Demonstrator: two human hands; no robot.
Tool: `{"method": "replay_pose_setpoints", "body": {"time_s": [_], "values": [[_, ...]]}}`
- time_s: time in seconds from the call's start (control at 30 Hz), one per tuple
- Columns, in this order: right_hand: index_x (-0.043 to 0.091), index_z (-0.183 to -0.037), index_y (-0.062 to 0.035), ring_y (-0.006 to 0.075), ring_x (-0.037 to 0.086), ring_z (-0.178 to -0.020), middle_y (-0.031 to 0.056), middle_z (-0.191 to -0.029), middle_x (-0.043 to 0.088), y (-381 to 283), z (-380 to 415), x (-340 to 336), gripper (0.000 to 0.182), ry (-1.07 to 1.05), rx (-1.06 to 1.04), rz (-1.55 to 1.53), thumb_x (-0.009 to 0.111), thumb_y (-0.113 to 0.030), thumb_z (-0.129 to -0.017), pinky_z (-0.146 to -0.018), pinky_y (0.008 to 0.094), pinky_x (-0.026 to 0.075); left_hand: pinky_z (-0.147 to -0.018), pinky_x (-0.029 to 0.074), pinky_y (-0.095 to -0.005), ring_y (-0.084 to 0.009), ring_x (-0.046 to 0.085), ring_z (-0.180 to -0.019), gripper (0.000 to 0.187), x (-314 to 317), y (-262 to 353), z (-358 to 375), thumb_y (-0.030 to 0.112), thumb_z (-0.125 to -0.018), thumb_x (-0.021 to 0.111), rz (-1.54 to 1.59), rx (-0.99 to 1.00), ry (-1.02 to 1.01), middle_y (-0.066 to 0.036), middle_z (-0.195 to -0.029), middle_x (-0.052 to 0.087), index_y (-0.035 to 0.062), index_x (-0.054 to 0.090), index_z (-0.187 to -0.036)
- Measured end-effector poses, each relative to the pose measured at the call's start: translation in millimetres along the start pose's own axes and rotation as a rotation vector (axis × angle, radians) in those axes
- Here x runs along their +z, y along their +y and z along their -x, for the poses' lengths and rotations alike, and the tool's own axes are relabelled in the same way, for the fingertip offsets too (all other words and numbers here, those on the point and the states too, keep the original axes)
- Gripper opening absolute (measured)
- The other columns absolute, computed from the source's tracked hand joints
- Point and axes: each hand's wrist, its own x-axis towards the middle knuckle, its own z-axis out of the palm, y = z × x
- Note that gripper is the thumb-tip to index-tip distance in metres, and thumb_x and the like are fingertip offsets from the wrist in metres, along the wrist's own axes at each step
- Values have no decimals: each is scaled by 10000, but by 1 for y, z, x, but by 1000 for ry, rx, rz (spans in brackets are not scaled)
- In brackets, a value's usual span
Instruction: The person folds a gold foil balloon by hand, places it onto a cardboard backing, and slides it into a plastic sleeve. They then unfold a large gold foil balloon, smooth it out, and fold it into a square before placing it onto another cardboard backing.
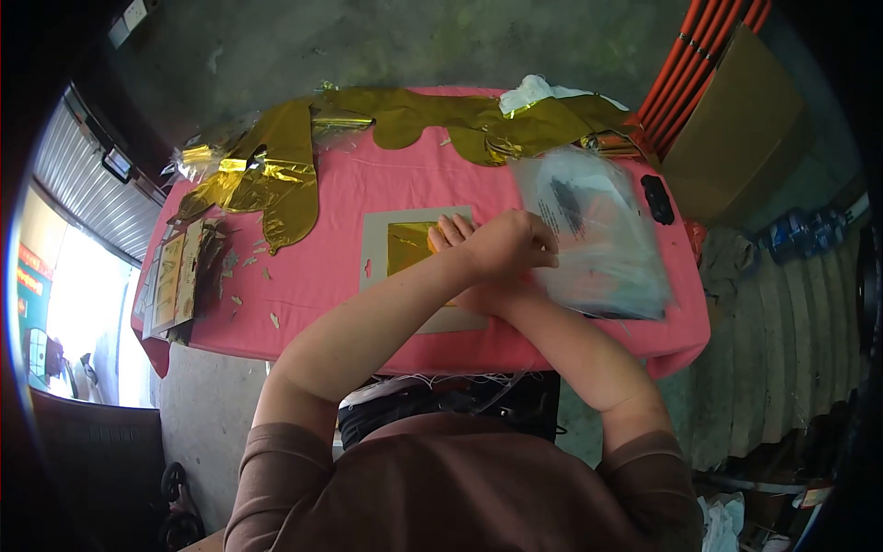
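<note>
A grey card (374,241) with a red-edged slot at its left side lies in the middle of the pink-covered table. Gold foil (405,244) fills the card's centre. My forearms cross above it, the left one on top. My right hand (452,232) rests on the card and foil with its fingers stretched out; its palm is partly hidden under my left forearm. Just right of the card, my left hand (520,241) has its fingers curled closed; what they hold, if anything, is hidden. Beside it lies a stack of clear plastic bags (598,258) with printed text.
Flattened gold foil balloons (405,112) lie along the table's far edge and far left. Stacked cards (179,276) and scraps are at the left. A black object (657,200) lies at the right edge. Beyond stand a cardboard box (736,129) and orange poles (685,64).
</note>
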Motion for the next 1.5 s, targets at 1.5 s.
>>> {"method": "replay_pose_setpoints", "body": {"time_s": [1.5], "values": [[273, -1400, 6, 337, 164, -1382, 208, -1471, 219, -6, -4, -21, 744, -87, 78, -87, 452, -503, -887, -1118, 425, 150, -1057, 262, -460, -368, 328, -1296, 633, -75, -15, 193, 412, -904, 474, -657, -432, 68, -227, -1365, 390, 19, 316, -1375]]}}
